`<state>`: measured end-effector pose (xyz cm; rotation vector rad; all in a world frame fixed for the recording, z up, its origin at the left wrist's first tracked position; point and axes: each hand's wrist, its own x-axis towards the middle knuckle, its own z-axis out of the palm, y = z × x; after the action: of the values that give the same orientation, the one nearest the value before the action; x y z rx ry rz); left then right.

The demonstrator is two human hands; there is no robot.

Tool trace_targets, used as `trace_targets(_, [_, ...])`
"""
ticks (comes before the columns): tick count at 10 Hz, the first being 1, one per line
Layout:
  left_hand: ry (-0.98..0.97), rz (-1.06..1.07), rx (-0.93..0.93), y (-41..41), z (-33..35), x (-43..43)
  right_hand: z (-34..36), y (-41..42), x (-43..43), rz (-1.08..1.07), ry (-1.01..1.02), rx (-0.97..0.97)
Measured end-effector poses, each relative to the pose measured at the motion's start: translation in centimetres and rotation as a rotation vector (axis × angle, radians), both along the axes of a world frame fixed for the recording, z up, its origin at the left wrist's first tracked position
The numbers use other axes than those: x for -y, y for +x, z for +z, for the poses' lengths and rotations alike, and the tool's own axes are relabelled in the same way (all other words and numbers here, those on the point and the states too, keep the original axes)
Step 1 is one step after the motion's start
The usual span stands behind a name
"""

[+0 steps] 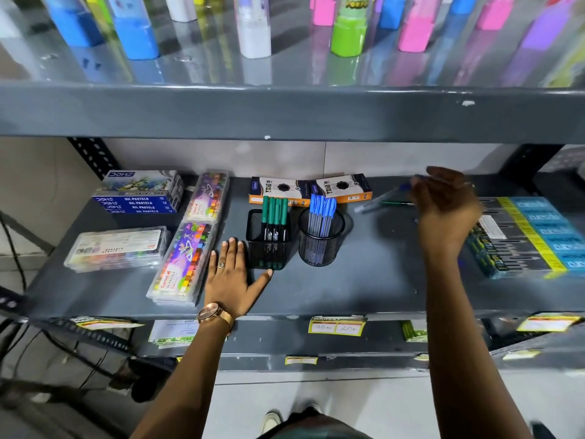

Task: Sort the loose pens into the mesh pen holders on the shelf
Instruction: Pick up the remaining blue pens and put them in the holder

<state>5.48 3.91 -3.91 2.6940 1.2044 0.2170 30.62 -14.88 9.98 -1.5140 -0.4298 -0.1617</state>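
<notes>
A person stands at a grey metal shelf, both bare arms reaching in. The left hand lies flat on the shelf, palm down, fingers spread wide and holding nothing; a ring sits on one finger and a gold-toned watch is on the wrist. Touching the thumb side of that hand stands a square black mesh holder with green-capped pens upright inside, caps up. Just beside it, farther from the left hand and between the two hands, stands a round black mesh holder with blue-capped pens upright, caps up and leaning slightly. The right hand is raised above the shelf near its back, blurred, fingers curled; whether it grips anything cannot be told. Just to the left of that hand, loose pens lie on the shelf: a clear one with a blue cap has its long axis slanting, cap end toward the hand and the other end pointing to the round holder, while a thin green one lies almost level, its end at the hand's fingers. Behind the holders lie two orange pencil boxes. Left of the left hand lie oil pastel boxes
</notes>
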Motion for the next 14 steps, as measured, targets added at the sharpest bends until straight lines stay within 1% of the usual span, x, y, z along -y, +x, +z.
trace_targets(1, [0.004,0.000,-0.003,0.0,0.0,0.0,1.0,-0.4,-2.2,0.112,-0.046,0.054])
trace_targets(3, [-0.002,0.003,-0.010,0.0,-0.1,-0.1,-1.0,-0.9,-6.1,0.175,-0.495,0.102])
trace_targets(4, [0.003,0.004,0.004,0.0,-0.1,-0.1,-2.8,-1.5,-7.1,0.232,-0.565,0.069])
trace_targets(5, [0.009,0.003,0.019,0.0,-0.1,0.0,-4.2,-1.7,-7.6,0.293,-0.620,0.085])
trace_targets(6, [0.018,0.003,0.037,0.0,-0.2,0.0,-4.8,-1.7,-7.8,0.398,-0.630,0.099])
trace_targets(7, [0.022,0.001,0.037,0.0,-0.2,0.0,-4.9,-1.5,-7.2,0.412,-0.603,0.090])
trace_targets(8, [0.018,-0.002,0.024,0.0,-0.3,-0.1,-4.7,-0.7,-5.7,0.271,-0.683,0.119])
trace_targets(9, [0.022,-0.002,0.030,0.0,-0.5,-0.2,-5.2,0.7,-3.1,-0.019,-0.891,0.121])
trace_targets(10, [0.023,-0.007,0.029,0.0,-0.7,-0.2,-6.3,2.5,0.0,-0.186,-1.097,0.117])
trace_targets(11, [0.029,-0.010,0.018,0.1,-0.8,-0.3,-7.0,4.7,2.7,-0.282,-1.315,-0.042])
trace_targets(12, [0.030,-0.008,0.022,0.0,-0.8,-0.3,-7.6,5.4,4.7,-0.342,-1.438,-0.108])
trace_targets(13, [0.025,-0.011,0.025,0.0,-0.8,-0.3,-8.4,4.9,5.5,-0.357,-1.484,-0.140])
trace_targets(14, [0.026,-0.010,0.020,0.1,-0.7,-0.3,-8.9,4.2,5.5,-0.365,-1.464,-0.132])
